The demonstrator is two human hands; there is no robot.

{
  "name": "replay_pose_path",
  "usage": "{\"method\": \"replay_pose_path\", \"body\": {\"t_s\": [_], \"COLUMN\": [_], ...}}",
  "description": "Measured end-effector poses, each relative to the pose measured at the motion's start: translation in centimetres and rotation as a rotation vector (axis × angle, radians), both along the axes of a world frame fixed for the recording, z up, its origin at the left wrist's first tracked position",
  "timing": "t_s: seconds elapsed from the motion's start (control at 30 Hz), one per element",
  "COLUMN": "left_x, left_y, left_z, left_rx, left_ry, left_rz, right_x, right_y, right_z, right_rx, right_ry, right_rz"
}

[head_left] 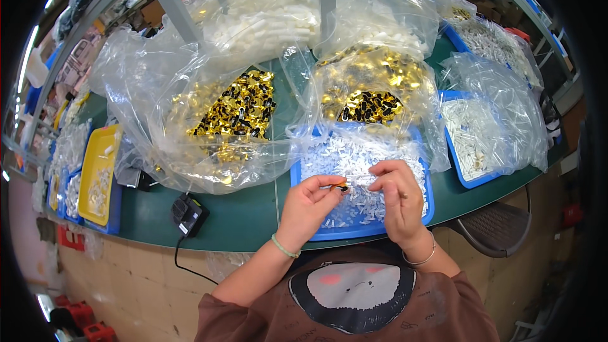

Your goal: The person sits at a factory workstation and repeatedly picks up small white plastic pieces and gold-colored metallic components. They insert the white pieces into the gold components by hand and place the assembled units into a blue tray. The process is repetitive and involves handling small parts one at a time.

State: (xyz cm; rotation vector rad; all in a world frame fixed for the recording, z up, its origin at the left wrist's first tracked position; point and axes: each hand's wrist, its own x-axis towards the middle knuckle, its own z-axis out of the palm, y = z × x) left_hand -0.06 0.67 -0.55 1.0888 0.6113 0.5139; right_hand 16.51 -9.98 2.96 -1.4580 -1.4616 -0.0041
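While the L hand [306, 208] pinches a small gold-and-black piece [342, 187] over the blue tray [348, 235] at the near edge of the green tabletop [147, 208], the R hand [401, 201] curls just beside (can't tell if it's gripping anything). Blk adapter [189, 214] nr same edge, to L; mesh chair [495, 228] & tan flr [126, 269] beyond it.

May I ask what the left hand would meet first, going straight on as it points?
Probably the right hand, just ahead of the left hand, though depth is unclear.

Gold-and-black parts [248, 104], white pieces [345, 158], blue tray [354, 235]
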Motion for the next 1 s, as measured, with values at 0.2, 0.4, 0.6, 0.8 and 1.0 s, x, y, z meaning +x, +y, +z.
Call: {"method": "replay_pose_path", "body": {"t_s": [0.2,0.4,0.6,0.8,1.0], "left_x": [-0.1,-0.3,-0.3,-0.1,0.0], "left_y": [0.7,1.3,1.5,1.2,1.1], "left_z": [0.1,-0.2,-0.8,-0.9,-1.2], "left_rx": [0.001,-0.01,0.011,0.012,-0.002], "left_ry": [-0.008,-0.04,0.002,0.026,0.003], "left_rz": [0.06,0.073,0.067,0.075,0.083], "right_x": [1.0,0.5,-1.0,-1.5,-1.6], "right_y": [-1.1,-1.4,-0.9,-0.5,-0.5], "right_z": [0.3,0.4,0.7,0.4,0.6], "right_rx": [-0.183,-0.064,-0.089,-0.058,-0.078], "right_ry": [0.471,0.669,0.234,0.136,0.116], "right_rz": [0.034,0.176,0.123,0.078,0.064]}}
